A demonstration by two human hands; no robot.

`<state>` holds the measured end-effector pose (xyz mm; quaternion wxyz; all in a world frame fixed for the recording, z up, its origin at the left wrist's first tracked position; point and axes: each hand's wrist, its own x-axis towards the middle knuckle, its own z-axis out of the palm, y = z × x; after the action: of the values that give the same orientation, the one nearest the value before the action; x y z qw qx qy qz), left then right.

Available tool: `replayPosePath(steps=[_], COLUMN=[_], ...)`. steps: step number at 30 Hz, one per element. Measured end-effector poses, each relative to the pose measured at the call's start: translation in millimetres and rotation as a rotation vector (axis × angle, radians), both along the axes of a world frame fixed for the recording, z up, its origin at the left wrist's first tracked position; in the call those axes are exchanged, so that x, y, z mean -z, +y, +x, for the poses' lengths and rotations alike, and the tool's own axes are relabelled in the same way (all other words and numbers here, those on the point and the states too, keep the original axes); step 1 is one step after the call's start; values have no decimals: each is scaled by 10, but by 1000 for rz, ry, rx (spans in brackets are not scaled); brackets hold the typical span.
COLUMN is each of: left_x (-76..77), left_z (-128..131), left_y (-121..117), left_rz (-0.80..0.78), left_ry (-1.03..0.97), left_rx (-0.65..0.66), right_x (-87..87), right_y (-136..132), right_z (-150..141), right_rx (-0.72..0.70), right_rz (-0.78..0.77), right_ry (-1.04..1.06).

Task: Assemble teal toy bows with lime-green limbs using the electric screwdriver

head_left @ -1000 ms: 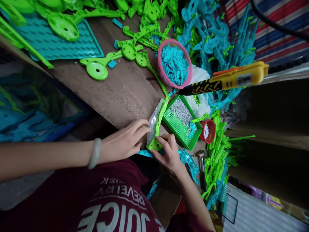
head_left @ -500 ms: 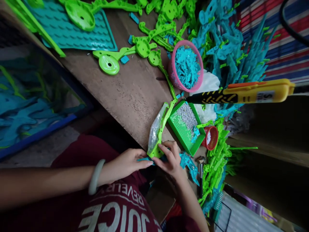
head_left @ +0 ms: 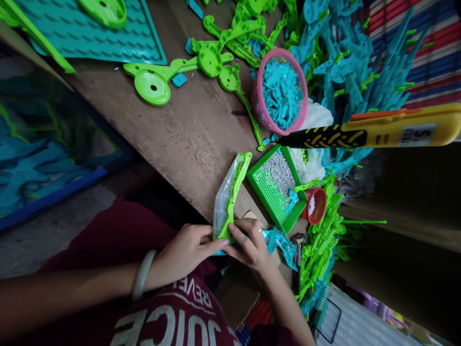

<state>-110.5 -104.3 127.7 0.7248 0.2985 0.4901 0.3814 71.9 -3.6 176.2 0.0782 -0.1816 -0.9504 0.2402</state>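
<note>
At the table's near edge, a long lime-green plastic part with a clear curved shell (head_left: 222, 204) stands upright between my hands. My left hand (head_left: 196, 247) has its thumb and fingers closed on the lower end, where a strip of blue plastic shows under the thumb. My right hand (head_left: 248, 242) grips the same end from the other side, fingertips pressed on the green plastic. My fingers cover much of the joint between the green and blue pieces. Just right of my right hand lies a translucent blue part (head_left: 283, 246).
A green tray of small screws (head_left: 266, 185), a pink basket of blue pieces (head_left: 282, 96) and a red basket (head_left: 315, 206) stand on the table (head_left: 173, 139). A yellow-black power screwdriver (head_left: 374, 129) reaches in from the right. Green parts (head_left: 210, 61) lie farther back.
The green part with the clear shell has tilted and shifted slightly left, its top now apart from the long green piece behind it. Both hands keep their hold. The camera view has shifted a little.
</note>
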Motion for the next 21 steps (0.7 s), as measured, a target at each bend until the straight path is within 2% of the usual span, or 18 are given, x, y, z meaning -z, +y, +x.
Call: replayPosePath(steps=[2,4,7,9,11,15,21], left_x=[-3,-16,-40,-46,-40,-22,-78], left_z=[17,33,50,54,51,19,-47], left_y=[-12,-22,-41,-56,-65,-49,0], left_rz=[0,-19,-1,57,97,95,111], left_ry=[36,50,71,113,160,141,78], left_rx=[-15,-33,-34,-16,1,44,33], right_x=[-33,-72,-118,-129,-123,-86,-46], right_y=[28,77,187,269,335,366,324], right_z=[-37,-113,-279,-392,-477,-531,-454], right_rx=[78,285,581,633,647,689,696], right_rz=[-124,-286,-646,-900,-1062,-1174,-1117], right_ry=[31,48,-7,-61,-107,-95,32])
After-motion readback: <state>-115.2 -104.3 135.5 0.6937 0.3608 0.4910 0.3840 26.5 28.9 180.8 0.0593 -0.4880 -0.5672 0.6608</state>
